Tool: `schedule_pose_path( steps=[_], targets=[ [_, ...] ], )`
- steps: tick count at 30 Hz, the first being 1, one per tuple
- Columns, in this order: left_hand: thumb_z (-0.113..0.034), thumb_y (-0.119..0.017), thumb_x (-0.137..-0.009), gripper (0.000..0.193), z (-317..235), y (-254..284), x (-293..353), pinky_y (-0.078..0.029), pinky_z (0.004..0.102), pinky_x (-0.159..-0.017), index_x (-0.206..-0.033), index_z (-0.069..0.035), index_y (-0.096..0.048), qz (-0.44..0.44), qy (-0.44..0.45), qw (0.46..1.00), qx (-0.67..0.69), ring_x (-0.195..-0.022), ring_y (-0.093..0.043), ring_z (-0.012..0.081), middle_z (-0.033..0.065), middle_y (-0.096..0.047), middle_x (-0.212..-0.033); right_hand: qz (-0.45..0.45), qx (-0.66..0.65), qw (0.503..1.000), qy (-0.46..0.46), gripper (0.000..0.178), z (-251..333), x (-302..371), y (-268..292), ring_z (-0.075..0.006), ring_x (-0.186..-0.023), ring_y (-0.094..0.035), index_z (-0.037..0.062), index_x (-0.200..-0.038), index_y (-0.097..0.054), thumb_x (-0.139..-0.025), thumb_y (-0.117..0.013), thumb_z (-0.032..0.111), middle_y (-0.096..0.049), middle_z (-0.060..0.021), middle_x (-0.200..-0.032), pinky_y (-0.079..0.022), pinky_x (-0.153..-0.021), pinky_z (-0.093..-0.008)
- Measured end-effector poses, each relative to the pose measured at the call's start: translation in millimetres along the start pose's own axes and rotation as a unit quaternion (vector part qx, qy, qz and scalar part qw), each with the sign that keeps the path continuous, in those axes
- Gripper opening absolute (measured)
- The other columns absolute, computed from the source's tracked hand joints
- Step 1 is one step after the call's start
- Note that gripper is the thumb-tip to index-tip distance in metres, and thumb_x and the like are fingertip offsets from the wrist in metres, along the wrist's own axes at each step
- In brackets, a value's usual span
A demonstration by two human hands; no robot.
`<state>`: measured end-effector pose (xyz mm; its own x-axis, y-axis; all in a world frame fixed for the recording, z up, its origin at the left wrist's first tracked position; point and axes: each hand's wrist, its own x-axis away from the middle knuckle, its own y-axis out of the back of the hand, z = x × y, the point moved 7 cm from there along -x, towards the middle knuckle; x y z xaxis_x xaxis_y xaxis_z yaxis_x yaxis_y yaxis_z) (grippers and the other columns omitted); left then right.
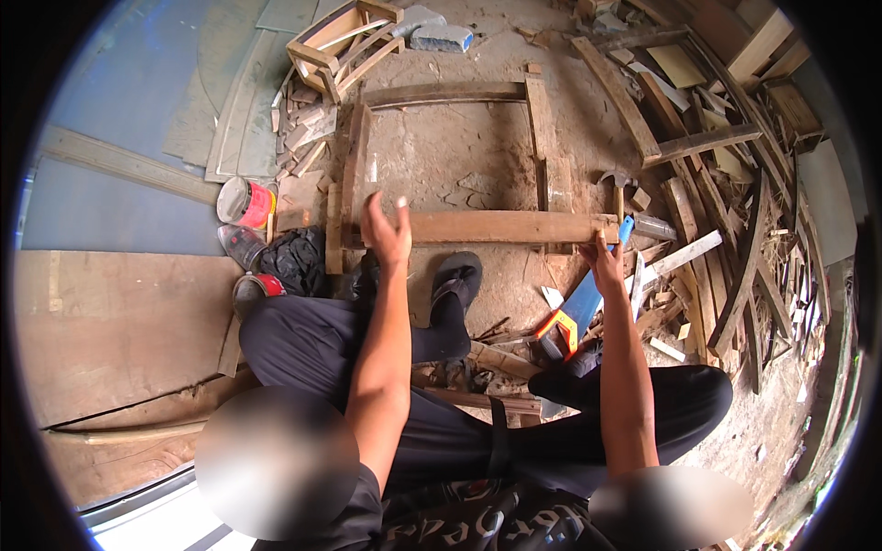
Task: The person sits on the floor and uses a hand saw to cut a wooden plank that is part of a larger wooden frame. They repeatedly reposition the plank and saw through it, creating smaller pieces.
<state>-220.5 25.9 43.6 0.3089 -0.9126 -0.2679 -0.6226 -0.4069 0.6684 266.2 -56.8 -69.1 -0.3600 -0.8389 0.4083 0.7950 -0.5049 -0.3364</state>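
The left hand (pixel 386 230), fingers spread, and the right hand (pixel 602 262), fingers curled, rest on the wooden plank (pixel 501 227); it looks stiff, rough, best gripped near both ends.

We are sitting on the ground (pixel 478 174) with a wooden frame (pixel 450 161) lying flat before us. Our left hand (pixel 386 230) is resting on the near plank (pixel 501 226) toward its left end, and our right hand (pixel 602 262) is touching its right end. A sandal (pixel 457 280) is lying just under that plank, between our arms. A handsaw (pixel 574 317) is lying right of the sandal, beside our right hand, and a hammer (pixel 617 188) is resting beyond it at the frame's right corner. Left of the frame a can (pixel 245 202) is standing, with a bag (pixel 294 262) nearer to us. Behind the frame a small crate (pixel 344 41) is sitting, and scrap boards (pixel 726 165) are piling up at the right.
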Motion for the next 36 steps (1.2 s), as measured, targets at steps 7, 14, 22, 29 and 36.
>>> schedule_pose_path(
  steps=[7,14,22,29,36],
  targets=[
    [-0.045,-0.091,-0.064,0.122,-44,-63,-13,-0.028,0.0472,-0.121,-0.158,-0.014,-0.02,0.493,-0.213,0.785,-0.308,-0.146,-0.035,0.0314,0.0176,-0.036,-0.158,-0.023,-0.014,1.0,0.008,0.032,2,3,-11,-0.0231,-0.088,-0.07,0.0107,-0.125,-0.044,-0.101,-0.062,0.019,-0.064,-0.0099,-0.104,-0.062,-0.084,-0.0396],
    [-0.021,-0.084,-0.07,0.092,-3,-71,-3,-0.042,0.0478,-0.11,-0.147,-0.016,-0.034,0.472,-0.191,0.804,-0.308,-0.127,-0.054,0.037,0.0176,-0.052,-0.14,-0.025,-0.001,1.0,0.004,0.03,3,7,-16,-0.0207,-0.088,-0.068,0.0111,-0.125,-0.045,-0.102,-0.061,0.019,-0.062,-0.0077,-0.105,-0.062,-0.082,-0.0391],
    [-0.023,-0.083,-0.07,0.086,5,-70,-7,-0.045,0.045,-0.108,-0.144,-0.016,-0.038,0.457,-0.23,0.813,-0.277,-0.125,-0.055,0.0371,0.0173,-0.055,-0.137,-0.016,-0.007,1.0,-0.001,0.033,5,11,-21,-0.0229,-0.088,-0.069,0.0099,-0.126,-0.045,-0.101,-0.063,0.022,-0.064,-0.0088,-0.099,-0.061,-0.083,-0.0386],
    [-0.037,-0.089,-0.065,0.089,-9,-62,-8,-0.034,0.0471,-0.113,-0.139,-0.012,-0.046,0.423,-0.248,0.841,-0.227,-0.133,-0.048,0.0326,0.0152,-0.055,-0.137,-0.022,0.005,1.0,0.01,0.037,2,5,-17,-0.0233,-0.091,-0.068,0.0082,-0.126,-0.043,-0.1,-0.065,0.023,-0.06,-0.0113,-0.109,-0.062,-0.084,-0.0399],
    [-0.068,-0.078,-0.067,0.099,-36,-68,2,-0.018,0.0559,-0.12,-0.14,-0.009,-0.047,0.348,-0.285,0.872,-0.192,-0.142,-0.034,0.0355,0.0161,-0.05,-0.143,-0.053,0.015,0.998,0.021,0.052,-3,5,-20,-0.0207,-0.082,-0.069,0.0072,-0.136,-0.035,-0.099,-0.066,0.025,-0.064,-0.0112,-0.102,-0.063,-0.075,-0.0378]
  ],
)
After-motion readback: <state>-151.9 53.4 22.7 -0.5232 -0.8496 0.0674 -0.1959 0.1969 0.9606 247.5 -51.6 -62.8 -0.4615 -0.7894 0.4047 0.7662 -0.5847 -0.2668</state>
